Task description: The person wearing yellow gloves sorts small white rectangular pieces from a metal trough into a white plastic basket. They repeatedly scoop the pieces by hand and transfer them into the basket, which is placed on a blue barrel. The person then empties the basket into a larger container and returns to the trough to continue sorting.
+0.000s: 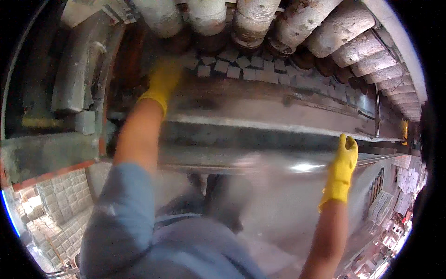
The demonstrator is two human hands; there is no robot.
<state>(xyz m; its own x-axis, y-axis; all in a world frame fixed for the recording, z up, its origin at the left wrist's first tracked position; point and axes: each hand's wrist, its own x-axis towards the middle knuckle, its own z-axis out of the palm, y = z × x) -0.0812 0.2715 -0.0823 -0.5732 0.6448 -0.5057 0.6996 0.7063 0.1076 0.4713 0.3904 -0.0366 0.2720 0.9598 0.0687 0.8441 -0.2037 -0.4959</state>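
In the head view, the hands are well apart, both in yellow gloves. The left hand (163, 83) is over the dark surface at the left end of a loose band of small pale square tiles (204, 70). Motion blur smears its fingers, so I cannot tell whether they are spread or closed on a tile. The right hand (344, 158) is up at the right with its fingers bent, near the long metal ledge (269, 125); whether it touches the ledge or grips anything, I cannot tell.

The tiles lie in uneven rows beneath thick, crusty pale rollers (254, 18), which are cut off at the top and hide the far side of the band. Toward the right the tiles blur together, beside a thin upright rod (377, 111).

Stacked pale blocks (65, 193) fill the lower left, cut off by the rim. At the far right, white packs (408, 180) are too small and blurred for any print to be made out. The person's blue sleeve (123, 200) covers the upper left arm.
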